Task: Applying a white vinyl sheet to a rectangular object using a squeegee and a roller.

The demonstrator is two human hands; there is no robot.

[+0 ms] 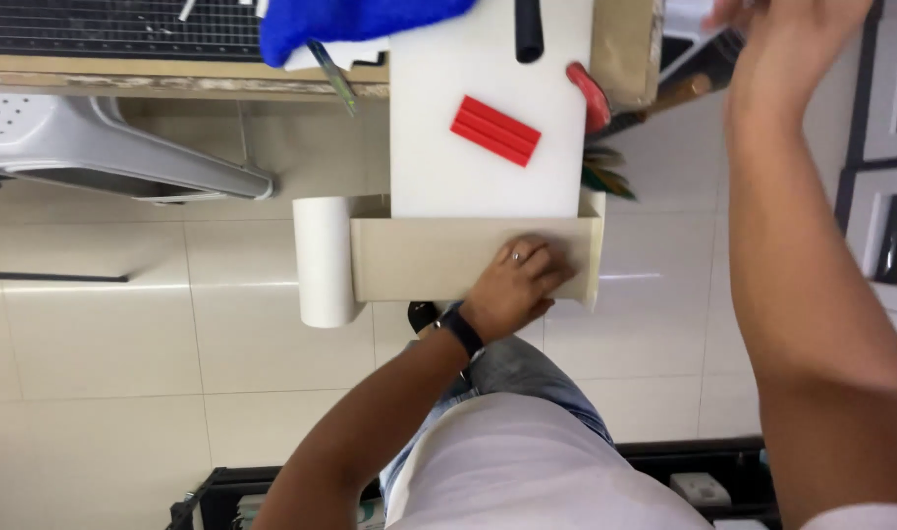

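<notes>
Floor (105,334) is big glossy cream tiles with thin grout lines, and there's a soft streak of light reflecting off them around the middle. Up top-left sits a workbench (124,74) with a worn wooden edge and a dark gridded cutting mat (114,25) on it. Just under that edge is a light grey plastic chair (95,147), perforated seat, pretty plain. Over on the right side there are white-framed panels with dark glass (895,147), could be doors or frames, hard to tell. Along the bottom there's a black crate or shelf thing (704,481) with some small white boxes in it.
</notes>
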